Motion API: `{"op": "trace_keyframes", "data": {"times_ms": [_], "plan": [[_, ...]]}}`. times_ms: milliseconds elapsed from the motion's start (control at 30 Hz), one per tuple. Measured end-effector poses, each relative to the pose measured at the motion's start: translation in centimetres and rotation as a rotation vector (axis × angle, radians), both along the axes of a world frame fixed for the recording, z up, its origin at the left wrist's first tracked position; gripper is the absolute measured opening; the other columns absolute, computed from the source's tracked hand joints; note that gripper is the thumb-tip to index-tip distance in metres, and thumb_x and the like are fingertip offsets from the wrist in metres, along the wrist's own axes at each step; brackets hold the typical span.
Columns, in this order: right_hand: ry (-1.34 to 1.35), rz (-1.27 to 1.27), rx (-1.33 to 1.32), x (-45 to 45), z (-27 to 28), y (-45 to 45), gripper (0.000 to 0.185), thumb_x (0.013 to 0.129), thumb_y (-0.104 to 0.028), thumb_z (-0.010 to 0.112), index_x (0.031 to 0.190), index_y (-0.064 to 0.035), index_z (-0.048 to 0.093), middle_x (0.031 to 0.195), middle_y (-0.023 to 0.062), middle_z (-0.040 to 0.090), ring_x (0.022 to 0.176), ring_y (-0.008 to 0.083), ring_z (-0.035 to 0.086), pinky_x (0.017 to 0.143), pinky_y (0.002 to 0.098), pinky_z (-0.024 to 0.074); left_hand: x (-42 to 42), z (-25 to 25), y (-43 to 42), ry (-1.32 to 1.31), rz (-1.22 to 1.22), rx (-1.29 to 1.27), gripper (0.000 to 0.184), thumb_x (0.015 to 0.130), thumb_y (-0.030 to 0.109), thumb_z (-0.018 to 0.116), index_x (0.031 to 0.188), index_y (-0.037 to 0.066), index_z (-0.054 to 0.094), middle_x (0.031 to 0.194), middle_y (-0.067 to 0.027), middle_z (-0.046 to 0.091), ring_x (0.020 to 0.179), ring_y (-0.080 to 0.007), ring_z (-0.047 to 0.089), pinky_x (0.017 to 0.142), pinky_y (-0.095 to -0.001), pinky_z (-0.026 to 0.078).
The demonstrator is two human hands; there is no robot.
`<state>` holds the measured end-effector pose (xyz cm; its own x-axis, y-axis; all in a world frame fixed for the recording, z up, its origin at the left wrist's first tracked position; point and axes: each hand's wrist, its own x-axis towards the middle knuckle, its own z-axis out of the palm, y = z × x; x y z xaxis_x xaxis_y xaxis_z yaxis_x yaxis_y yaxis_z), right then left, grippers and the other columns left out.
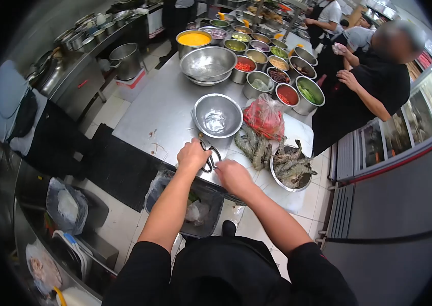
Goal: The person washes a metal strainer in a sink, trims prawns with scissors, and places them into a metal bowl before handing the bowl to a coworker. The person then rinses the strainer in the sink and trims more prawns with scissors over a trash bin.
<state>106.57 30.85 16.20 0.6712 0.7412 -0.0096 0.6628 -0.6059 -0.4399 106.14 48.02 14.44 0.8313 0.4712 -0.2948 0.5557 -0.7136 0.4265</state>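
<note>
A pair of black-handled scissors (211, 162) is at the table's front edge, between my two hands. My left hand (191, 155) is closed, its fingers on the scissors near the handle loops. To the right, my right hand (233, 177) has its fingers curled together beside the loops; what they hold, if anything, is hidden. Just beyond sits a steel bowl (217, 116) with a shiny bottom. Large raw shrimp (257, 148) lie in a pile on a white cutting board (297, 127). More shrimp (293, 168) fill a round steel bowl (275, 176) at the right.
A red-and-clear plastic bag (266, 118) rests behind the shrimp. Farther back stand a steel colander (208, 62) and several containers of chopped ingredients (279, 75). A lined bin (211, 217) is below the table edge. A person in black (364, 92) stands at the right.
</note>
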Motion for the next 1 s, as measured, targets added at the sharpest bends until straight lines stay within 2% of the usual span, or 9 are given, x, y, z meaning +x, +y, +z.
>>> {"op": "trace_keyframes", "data": {"times_ms": [200, 300, 400, 433, 600, 733, 867, 900, 1000], "plan": [[-0.076, -0.295, -0.095, -1.1, -4.1, 8.2, 0.024, 0.085, -0.017, 0.061, 0.101, 0.0008, 0.060, 0.104, 0.0238, 0.058, 0.096, 0.0397, 0.060, 0.080, 0.0465, 0.0524, -3.3, -0.2, 2.6, 0.082, 0.004, -0.051, 0.057, 0.079, 0.041, 0.073, 0.116, 0.000, 0.059, 0.115, -0.0240, 0.064, 0.110, -0.0386, 0.062, 0.094, -0.0427, 0.050], [-0.059, -0.313, -0.145, -1.5, -4.3, 8.6, 0.026, 0.085, -0.019, 0.063, 0.101, 0.0015, 0.059, 0.110, 0.0234, 0.056, 0.100, 0.0388, 0.059, 0.079, 0.0465, 0.0527, -5.0, -2.2, 3.6, 0.057, 0.001, -0.170, 0.046, 0.082, 0.034, 0.072, 0.109, -0.002, 0.059, 0.105, -0.0212, 0.067, 0.098, -0.0339, 0.067, 0.082, -0.0442, 0.056], [-0.028, -0.274, -0.182, -2.2, -3.0, 8.0, 0.031, 0.083, -0.019, 0.065, 0.103, 0.0028, 0.057, 0.111, 0.0226, 0.056, 0.102, 0.0373, 0.058, 0.079, 0.0444, 0.0529, -6.6, -2.5, 3.1, -0.058, 0.250, -0.718, 0.035, 0.086, 0.026, 0.070, 0.101, -0.003, 0.057, 0.091, -0.0155, 0.067, 0.079, -0.0246, 0.070, 0.059, -0.0389, 0.058], [-0.079, -0.264, -0.164, -2.4, -3.1, 7.9, 0.031, 0.083, -0.019, 0.065, 0.103, 0.0029, 0.057, 0.109, 0.0222, 0.056, 0.101, 0.0371, 0.059, 0.079, 0.0444, 0.0532, -6.9, -3.0, 2.8, -0.141, 0.284, -0.770, 0.027, 0.088, 0.018, 0.067, 0.097, -0.003, 0.054, 0.081, -0.0107, 0.064, 0.063, -0.0153, 0.064, 0.045, -0.0301, 0.053], [-0.062, -0.242, -0.058, -3.7, -4.8, 7.3, 0.028, 0.081, -0.017, 0.067, 0.100, 0.0021, 0.059, 0.103, 0.0196, 0.059, 0.095, 0.0364, 0.063, 0.074, 0.0472, 0.0544, -7.4, -4.7, 2.3, -0.313, 0.361, -0.991, 0.025, 0.089, 0.015, 0.066, 0.100, -0.003, 0.053, 0.080, -0.0093, 0.062, 0.059, -0.0130, 0.059, 0.044, -0.0271, 0.048], [0.201, -0.137, 0.180, -3.2, -5.5, 6.2, 0.021, 0.084, -0.013, 0.060, 0.097, 0.0034, 0.058, 0.091, 0.0276, 0.062, 0.087, 0.0425, 0.063, 0.075, 0.0493, 0.0534, -7.7, -3.3, 1.9, -0.346, 0.379, -1.111, 0.021, 0.089, 0.010, 0.063, 0.104, -0.001, 0.053, 0.081, -0.0070, 0.062, 0.062, -0.0124, 0.058, 0.048, -0.0272, 0.048], [0.377, -0.143, 0.466, -4.3, -3.7, 4.0, 0.030, 0.083, -0.016, 0.061, 0.107, 0.0023, 0.059, 0.099, 0.0315, 0.063, 0.094, 0.0471, 0.061, 0.081, 0.0504, 0.0502, -8.7, -3.2, 1.5, -0.427, 0.362, -1.196, 0.018, 0.091, 0.007, 0.059, 0.107, -0.001, 0.054, 0.085, -0.0059, 0.062, 0.070, -0.0126, 0.060, 0.057, -0.0266, 0.050], [0.392, -0.129, 0.349, -4.3, -2.5, 3.2, 0.060, 0.085, -0.020, 0.063, 0.140, -0.0021, 0.046, 0.103, 0.0250, 0.066, 0.095, 0.0391, 0.065, 0.086, 0.0406, 0.0512, -9.2, -2.4, 0.9, -0.442, 0.315, -1.132, 0.017, 0.092, 0.007, 0.059, 0.106, -0.001, 0.055, 0.087, -0.0060, 0.062, 0.072, -0.0133, 0.061, 0.060, -0.0265, 0.052], [0.520, -0.223, 0.557, -5.1, 1.7, 0.0, 0.073, 0.080, -0.016, 0.071, 0.145, -0.0039, 0.039, 0.097, 0.0181, 0.067, 0.091, 0.0250, 0.066, 0.084, 0.0333, 0.0511, -9.6, 2.1, -1.7, -0.513, 0.146, -1.085, 0.017, 0.094, 0.009, 0.055, 0.109, -0.001, 0.055, 0.090, -0.0069, 0.063, 0.075, -0.0141, 0.061, 0.064, -0.0269, 0.053]]}}
